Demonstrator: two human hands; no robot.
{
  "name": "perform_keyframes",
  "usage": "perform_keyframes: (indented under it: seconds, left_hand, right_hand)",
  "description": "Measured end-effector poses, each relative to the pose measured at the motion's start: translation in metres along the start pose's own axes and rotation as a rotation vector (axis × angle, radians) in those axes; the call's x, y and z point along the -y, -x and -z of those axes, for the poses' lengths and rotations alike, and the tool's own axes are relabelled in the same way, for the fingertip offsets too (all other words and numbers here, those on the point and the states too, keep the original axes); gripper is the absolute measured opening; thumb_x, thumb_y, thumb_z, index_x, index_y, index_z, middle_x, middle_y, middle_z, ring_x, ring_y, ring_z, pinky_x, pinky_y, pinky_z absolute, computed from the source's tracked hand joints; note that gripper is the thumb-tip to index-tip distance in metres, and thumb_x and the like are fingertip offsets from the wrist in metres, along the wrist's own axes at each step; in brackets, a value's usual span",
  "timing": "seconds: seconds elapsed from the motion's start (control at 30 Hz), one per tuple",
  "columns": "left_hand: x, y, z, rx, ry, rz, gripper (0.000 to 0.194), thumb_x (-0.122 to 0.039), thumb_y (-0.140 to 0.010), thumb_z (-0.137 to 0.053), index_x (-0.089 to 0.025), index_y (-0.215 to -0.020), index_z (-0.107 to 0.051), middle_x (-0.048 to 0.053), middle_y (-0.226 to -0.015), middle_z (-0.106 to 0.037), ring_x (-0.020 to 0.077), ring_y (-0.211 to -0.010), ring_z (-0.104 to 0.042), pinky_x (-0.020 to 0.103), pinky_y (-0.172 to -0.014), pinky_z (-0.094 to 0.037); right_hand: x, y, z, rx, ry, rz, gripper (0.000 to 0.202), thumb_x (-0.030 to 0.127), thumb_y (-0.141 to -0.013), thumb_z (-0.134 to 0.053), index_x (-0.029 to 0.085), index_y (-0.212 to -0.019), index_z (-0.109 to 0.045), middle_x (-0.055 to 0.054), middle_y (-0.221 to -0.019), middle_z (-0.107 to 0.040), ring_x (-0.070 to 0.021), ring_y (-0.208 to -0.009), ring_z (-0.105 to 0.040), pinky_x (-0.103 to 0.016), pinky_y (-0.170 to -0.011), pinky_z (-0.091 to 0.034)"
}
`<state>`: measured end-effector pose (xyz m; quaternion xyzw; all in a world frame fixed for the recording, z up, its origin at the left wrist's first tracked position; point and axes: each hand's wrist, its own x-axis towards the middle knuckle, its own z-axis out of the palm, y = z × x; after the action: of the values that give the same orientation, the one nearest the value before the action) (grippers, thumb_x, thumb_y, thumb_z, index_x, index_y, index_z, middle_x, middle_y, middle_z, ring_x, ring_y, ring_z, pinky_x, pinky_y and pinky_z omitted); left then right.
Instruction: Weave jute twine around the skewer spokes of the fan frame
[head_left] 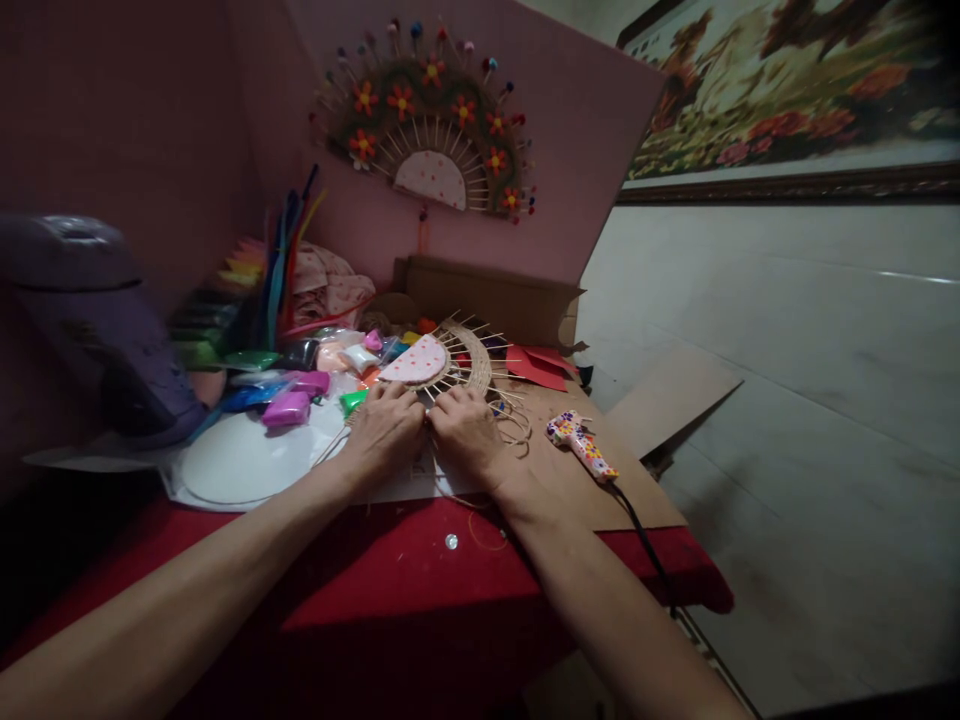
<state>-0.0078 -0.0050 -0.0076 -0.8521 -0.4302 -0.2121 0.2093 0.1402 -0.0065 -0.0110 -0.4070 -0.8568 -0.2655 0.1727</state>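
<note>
A fan-shaped craft piece has a half-round of dotted cloth, thin sticks spreading from it and a band of twine woven across them. At its near edge my left hand and my right hand are close together, fingers curled and pressed down. What their fingertips hold is hidden by the hands. Loose twine loops out beside my right hand. A green packet lies just behind my left hand.
A flower-patterned glue gun with a black cord lies on cardboard at right. White discs, clay packets and a purple bottle are at left. Red sheets lie behind. A finished fan hangs above the red-covered table.
</note>
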Motion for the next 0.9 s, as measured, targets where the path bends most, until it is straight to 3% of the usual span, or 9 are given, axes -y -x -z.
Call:
perform_keyframes:
  seconds: [0.3,0.9]
  left_hand:
    - [0.003,0.003,0.011,0.034,0.094,0.035,0.017,-0.026,-0.076,-0.052,-0.019,-0.065,-0.063,0.006,-0.078,-0.064,0.0243,-0.086,-0.049,0.039,-0.073,-0.032]
    - [-0.007,0.003,0.000,-0.040,-0.057,-0.029,0.020,-0.021,-0.080,-0.049,-0.016,-0.065,-0.061,0.010,-0.073,-0.062,0.0268,-0.083,-0.050,0.042,-0.072,-0.034]
  right_hand:
    - [-0.001,0.000,-0.004,0.031,0.004,0.002,0.025,0.018,-0.088,-0.038,0.013,-0.082,-0.061,-0.010,-0.086,-0.060,-0.0225,-0.086,-0.046,-0.037,-0.073,-0.030]
    - [0.002,0.000,0.000,0.051,-0.025,-0.007,0.022,0.019,-0.087,-0.039,0.013,-0.083,-0.060,-0.010,-0.086,-0.059,-0.0224,-0.086,-0.045,-0.037,-0.073,-0.030]
